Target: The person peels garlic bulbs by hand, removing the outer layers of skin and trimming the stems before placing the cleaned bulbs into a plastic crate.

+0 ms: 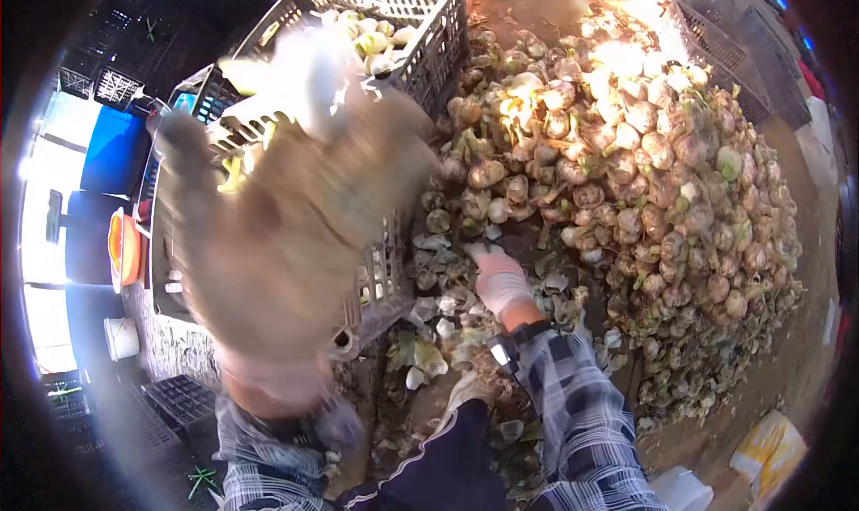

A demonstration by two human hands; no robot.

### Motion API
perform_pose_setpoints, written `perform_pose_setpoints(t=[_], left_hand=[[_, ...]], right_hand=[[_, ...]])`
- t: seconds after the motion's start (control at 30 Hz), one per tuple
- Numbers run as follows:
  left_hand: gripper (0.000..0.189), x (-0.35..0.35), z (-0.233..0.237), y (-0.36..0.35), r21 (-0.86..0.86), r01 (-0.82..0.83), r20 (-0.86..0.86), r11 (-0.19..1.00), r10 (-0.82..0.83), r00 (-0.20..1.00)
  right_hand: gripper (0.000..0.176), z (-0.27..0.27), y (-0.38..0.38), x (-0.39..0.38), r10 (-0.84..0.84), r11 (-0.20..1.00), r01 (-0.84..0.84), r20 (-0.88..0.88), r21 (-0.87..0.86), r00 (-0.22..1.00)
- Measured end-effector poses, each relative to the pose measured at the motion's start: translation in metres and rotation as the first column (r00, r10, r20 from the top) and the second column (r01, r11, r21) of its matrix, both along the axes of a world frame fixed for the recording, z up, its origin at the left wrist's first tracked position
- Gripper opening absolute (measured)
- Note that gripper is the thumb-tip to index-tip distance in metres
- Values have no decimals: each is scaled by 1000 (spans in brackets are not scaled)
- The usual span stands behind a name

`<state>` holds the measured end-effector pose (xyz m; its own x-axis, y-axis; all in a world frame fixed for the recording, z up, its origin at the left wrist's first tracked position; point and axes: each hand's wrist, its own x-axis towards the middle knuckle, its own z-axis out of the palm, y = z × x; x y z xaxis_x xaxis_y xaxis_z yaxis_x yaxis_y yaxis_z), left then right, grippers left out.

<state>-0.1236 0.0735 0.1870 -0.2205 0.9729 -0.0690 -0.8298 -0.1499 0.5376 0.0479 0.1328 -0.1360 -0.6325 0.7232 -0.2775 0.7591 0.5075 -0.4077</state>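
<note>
My left hand (286, 216), in a dirty work glove and smeared by motion, is raised close to the camera in front of the black crate (434, 50). A blurred whitish shape shows at its fingertips; I cannot make out what it is. Peeled bulbs (371, 41) lie in the crate. My right hand (501, 278), in a pale pinkish glove, reaches down at the left edge of the large garlic heap (644, 171), over loose skins (438, 310). Its fingertips are close to the skins, and whether they hold anything is too small to tell.
An orange basin (124, 250), a white bucket (122, 338) and blue containers (114, 150) stand at the left. Dark crates (179, 399) lie at the lower left. A yellow and white bag (769, 453) is at the lower right, and more crates (716, 46) are behind the heap.
</note>
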Motion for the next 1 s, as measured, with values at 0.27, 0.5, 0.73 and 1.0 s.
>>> perform_pose_setpoints(t=[0.27,0.5,0.73,1.0], left_hand=[[87,84,-134,-77,-511,-60,-799,858,-448,401],[85,100,-199,-86,-370,11,-925,929,-369,91],[84,112,-211,-85,-171,27,-979,985,-167,-116],[75,114,-217,-88,-151,106,-971,983,-128,-200]], right_hand=[[59,96,-69,78,-966,28,-511,-155,-859,208],[34,115,-90,116,-860,383,121,-305,-916,410],[47,104,-98,133,-756,599,217,-455,-771,471],[48,112,-107,116,-929,222,-2,-212,-975,304]])
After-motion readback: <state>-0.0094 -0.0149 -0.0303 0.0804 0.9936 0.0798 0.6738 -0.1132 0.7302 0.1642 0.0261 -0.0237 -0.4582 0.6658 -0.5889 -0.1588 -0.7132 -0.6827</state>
